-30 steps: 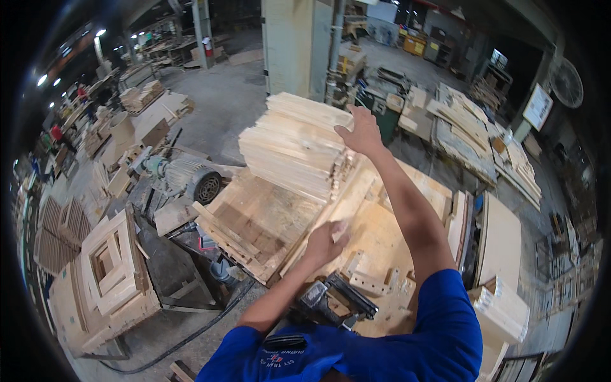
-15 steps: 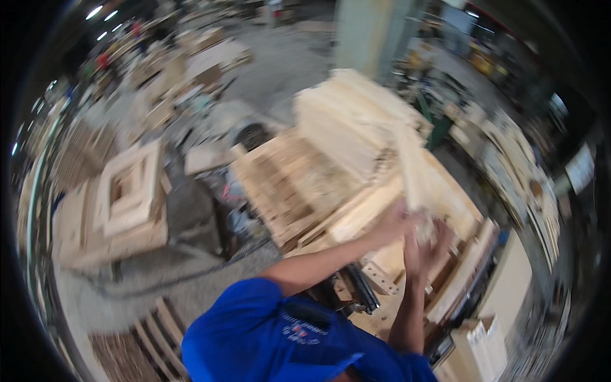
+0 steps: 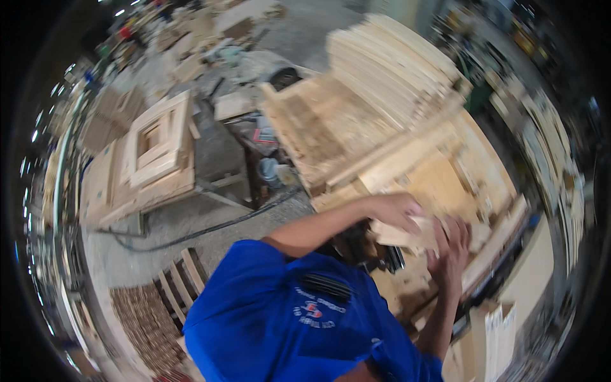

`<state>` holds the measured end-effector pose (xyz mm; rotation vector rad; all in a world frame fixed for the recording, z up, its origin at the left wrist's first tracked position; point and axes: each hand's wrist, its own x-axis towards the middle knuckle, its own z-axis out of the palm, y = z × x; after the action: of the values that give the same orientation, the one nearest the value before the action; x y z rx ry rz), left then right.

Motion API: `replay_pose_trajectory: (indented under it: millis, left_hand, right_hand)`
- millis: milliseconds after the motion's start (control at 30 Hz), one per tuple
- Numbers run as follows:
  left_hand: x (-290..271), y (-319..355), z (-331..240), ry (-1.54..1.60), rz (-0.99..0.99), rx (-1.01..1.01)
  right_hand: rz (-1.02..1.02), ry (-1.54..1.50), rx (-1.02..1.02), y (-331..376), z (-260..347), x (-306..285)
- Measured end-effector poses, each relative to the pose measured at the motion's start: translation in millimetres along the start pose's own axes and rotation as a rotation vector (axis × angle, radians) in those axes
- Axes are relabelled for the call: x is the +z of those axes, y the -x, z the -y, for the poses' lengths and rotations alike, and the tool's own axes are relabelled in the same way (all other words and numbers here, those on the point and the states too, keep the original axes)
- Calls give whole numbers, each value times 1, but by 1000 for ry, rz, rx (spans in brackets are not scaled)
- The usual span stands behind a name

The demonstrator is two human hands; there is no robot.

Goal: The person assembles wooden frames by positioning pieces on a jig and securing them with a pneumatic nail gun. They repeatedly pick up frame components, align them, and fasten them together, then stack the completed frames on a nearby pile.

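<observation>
My left hand (image 3: 396, 210) is closed on the far side of a pale wooden piece (image 3: 402, 235), close in front of my blue shirt. My right hand (image 3: 450, 245) bends its fingers around the right end of the same piece. Beneath both hands lies a light wooden worktop (image 3: 439, 159). A dark metal fitting (image 3: 394, 259) shows just under the piece's near edge. How far the piece runs behind my right fingers is hidden.
A tall stack of pale boards (image 3: 388, 63) stands at the worktop's far side. To the left, a framed wooden panel (image 3: 156, 140) rests on another table. Slatted wood (image 3: 137, 318) lies on the floor at lower left, near a black hose (image 3: 210, 229). Long boards (image 3: 490, 248) line the right.
The view has shifted, with the surroundings now further right and higher. Both hands have come nearer my body. The pale wood that pointed away from me now lies crosswise between them.
</observation>
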<state>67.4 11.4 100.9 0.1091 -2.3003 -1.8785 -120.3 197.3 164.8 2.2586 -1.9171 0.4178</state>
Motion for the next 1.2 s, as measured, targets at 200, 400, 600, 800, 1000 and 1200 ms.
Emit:
replay_pose_trajectory:
  millis: [200, 400, 600, 800, 1000, 1200]
  left_hand:
    - [-7, 94, 13, -110, -817, -370]
    - [19, 113, 32, 104, -827, -793]
    - [-5, 76, 70, 421, -994, -800]
    - [-13, 42, 91, 570, -1095, -768]
    - [-22, 26, 103, 536, -1100, -832]
    - [-16, 24, 102, 513, -1152, -796]
  right_hand:
    - [48, -250, 181, 9, -16, 47]
    - [108, -235, 362, 18, -14, 84]
    - [176, -191, 352, 6, -18, 97]
    - [189, -192, 326, -4, -28, 104]
    - [192, -200, 329, -14, -34, 111]
    - [162, -235, 360, -14, -35, 116]
